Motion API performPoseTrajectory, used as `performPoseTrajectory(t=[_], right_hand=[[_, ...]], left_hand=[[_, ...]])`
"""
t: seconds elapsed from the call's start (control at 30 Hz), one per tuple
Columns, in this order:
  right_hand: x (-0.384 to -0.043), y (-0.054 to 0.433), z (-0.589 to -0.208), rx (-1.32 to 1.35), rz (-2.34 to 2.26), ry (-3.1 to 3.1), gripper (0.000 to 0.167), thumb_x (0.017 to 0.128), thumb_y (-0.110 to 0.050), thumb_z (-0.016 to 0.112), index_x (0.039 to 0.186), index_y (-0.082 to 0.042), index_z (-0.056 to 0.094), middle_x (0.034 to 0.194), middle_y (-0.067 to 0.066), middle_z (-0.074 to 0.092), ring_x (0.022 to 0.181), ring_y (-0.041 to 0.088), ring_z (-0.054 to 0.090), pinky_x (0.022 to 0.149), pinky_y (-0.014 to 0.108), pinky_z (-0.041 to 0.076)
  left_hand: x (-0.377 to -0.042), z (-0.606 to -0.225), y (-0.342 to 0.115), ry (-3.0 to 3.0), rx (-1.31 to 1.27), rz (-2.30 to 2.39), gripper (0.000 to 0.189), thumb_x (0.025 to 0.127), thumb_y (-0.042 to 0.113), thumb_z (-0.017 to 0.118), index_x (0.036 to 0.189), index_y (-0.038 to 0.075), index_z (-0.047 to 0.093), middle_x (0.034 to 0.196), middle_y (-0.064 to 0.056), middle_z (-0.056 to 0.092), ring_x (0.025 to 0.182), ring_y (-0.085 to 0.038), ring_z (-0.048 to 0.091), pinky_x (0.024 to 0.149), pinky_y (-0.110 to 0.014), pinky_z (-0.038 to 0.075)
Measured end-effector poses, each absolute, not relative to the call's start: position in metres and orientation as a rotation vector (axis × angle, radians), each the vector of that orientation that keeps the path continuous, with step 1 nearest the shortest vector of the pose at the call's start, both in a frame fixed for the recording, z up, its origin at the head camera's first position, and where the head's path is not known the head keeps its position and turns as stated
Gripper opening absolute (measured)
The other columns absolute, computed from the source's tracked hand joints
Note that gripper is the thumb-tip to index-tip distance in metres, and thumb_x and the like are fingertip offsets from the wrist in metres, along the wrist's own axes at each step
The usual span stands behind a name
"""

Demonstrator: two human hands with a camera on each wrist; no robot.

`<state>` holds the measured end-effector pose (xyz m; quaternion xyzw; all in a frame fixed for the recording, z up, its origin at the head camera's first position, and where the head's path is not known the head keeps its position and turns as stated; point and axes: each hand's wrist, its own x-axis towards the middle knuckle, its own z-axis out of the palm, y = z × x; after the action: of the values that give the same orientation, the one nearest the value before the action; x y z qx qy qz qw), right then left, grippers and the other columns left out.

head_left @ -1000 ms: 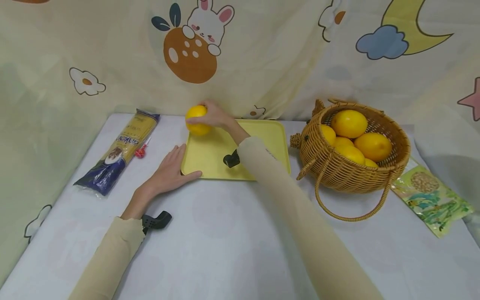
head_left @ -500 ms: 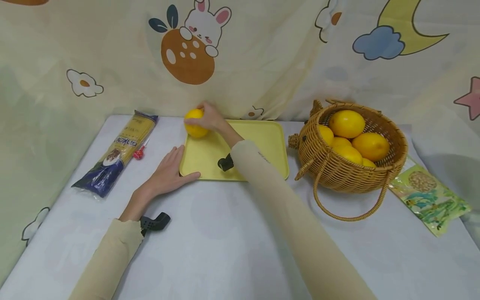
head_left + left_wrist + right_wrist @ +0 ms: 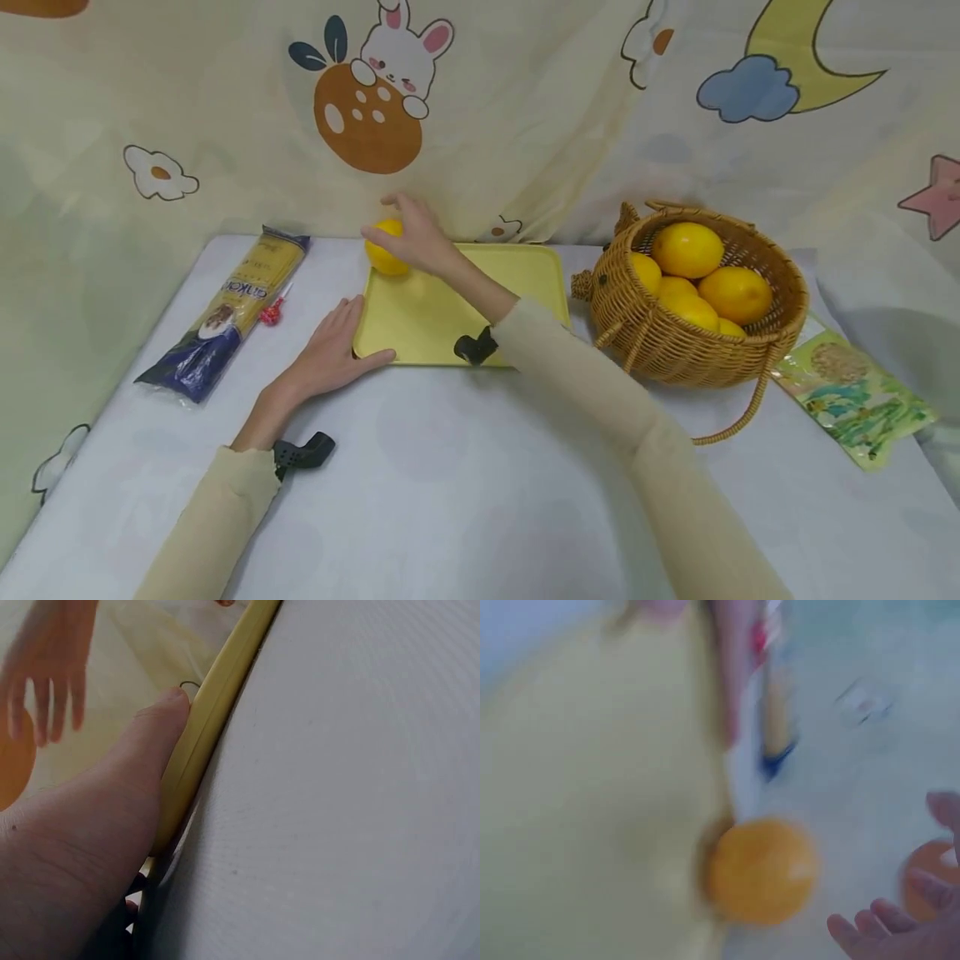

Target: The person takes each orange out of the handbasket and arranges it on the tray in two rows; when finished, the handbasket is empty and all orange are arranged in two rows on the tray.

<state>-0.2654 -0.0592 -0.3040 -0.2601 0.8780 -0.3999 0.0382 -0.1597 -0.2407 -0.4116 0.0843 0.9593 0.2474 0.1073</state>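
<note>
At the near left corner of a yellow tray [image 3: 442, 325], left hand [image 3: 326, 354] with straight fingers, thumb spread; at the far left corner, smooth, rounded, bright yellow fruit [image 3: 387, 263] — just apart, right hand [image 3: 418, 240] spread wide; farther right, wicker basket [image 3: 697, 362] of similar fruits [image 3: 688, 250].

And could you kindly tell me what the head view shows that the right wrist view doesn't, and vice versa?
Only the head view shows the wicker basket, its fruits and the green packet. Only the right wrist view shows a clear gap between the right hand and the lone fruit. Both share those two, the tray and the left hand, blurred in the right wrist view.
</note>
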Motion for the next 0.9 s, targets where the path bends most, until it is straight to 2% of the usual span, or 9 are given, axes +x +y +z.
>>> performPoseTrajectory(t=[0.17,0.27,0.37,0.53,0.67,0.83,0.9], right_hand=[[-0.188,0.004,-0.267,-1.128,-1.408,2.584,0.047,0.093,-0.022,0.063,0.135,-0.006,0.048,0.139,0.008,0.051,0.129,0.019,0.048,0.107,0.029,0.046],[-0.152,0.049,-0.265,-1.225,-1.426,2.604,0.044,0.091,-0.016,0.066,0.131,-0.005,0.052,0.135,0.008,0.054,0.126,0.019,0.051,0.104,0.032,0.049],[-0.131,0.091,-0.271,-1.24,-1.452,2.635,0.041,0.089,-0.008,0.067,0.127,-0.004,0.055,0.13,0.009,0.057,0.123,0.021,0.053,0.104,0.033,0.05],[-0.115,0.148,-0.278,-1.174,-1.461,2.736,0.04,0.086,0.003,0.067,0.124,-0.005,0.058,0.125,0.009,0.06,0.117,0.01,0.055,0.1,0.023,0.05],[-0.114,0.177,-0.28,-1.112,-1.488,2.788,0.039,0.086,0.007,0.065,0.124,-0.002,0.059,0.125,0.001,0.059,0.116,-0.002,0.054,0.098,0.014,0.048],[-0.119,0.195,-0.276,-1.085,-1.549,2.818,0.038,0.086,0.011,0.063,0.123,0.003,0.059,0.124,-0.011,0.058,0.115,-0.001,0.055,0.098,0.014,0.049],[-0.122,0.2,-0.273,-1.047,-1.548,2.831,0.037,0.087,0.01,0.062,0.124,0.004,0.058,0.125,-0.01,0.058,0.116,0.0,0.055,0.098,0.015,0.049]], left_hand=[[-0.16,-0.413,-0.24,2.825,0.254,0.716,0.115,0.082,0.073,0.054,0.156,0.009,-0.007,0.165,-0.014,-0.001,0.152,-0.035,-0.003,0.123,-0.058,0.004],[-0.157,-0.416,-0.239,2.835,0.26,0.72,0.115,0.083,0.072,0.055,0.156,0.007,-0.006,0.165,-0.016,0.0,0.152,-0.036,-0.001,0.123,-0.058,0.004],[-0.155,-0.418,-0.239,2.845,0.268,0.726,0.114,0.084,0.07,0.055,0.156,0.005,-0.004,0.164,-0.017,0.001,0.152,-0.037,0.0,0.123,-0.056,0.005],[-0.154,-0.419,-0.238,2.848,0.264,0.713,0.115,0.083,0.072,0.054,0.156,0.006,-0.007,0.165,-0.016,-0.001,0.152,-0.036,-0.001,0.123,-0.056,0.004],[-0.155,-0.417,-0.239,2.854,0.261,0.705,0.115,0.083,0.072,0.053,0.155,0.007,-0.008,0.165,-0.015,-0.002,0.152,-0.036,-0.001,0.123,-0.056,0.004],[-0.156,-0.414,-0.238,2.861,0.279,0.714,0.114,0.084,0.069,0.055,0.155,0.005,-0.006,0.164,-0.017,0.0,0.152,-0.037,0.0,0.123,-0.056,0.004],[-0.156,-0.413,-0.237,2.862,0.278,0.722,0.113,0.084,0.068,0.056,0.156,0.005,-0.005,0.164,-0.018,0.001,0.152,-0.037,0.001,0.123,-0.056,0.005]])
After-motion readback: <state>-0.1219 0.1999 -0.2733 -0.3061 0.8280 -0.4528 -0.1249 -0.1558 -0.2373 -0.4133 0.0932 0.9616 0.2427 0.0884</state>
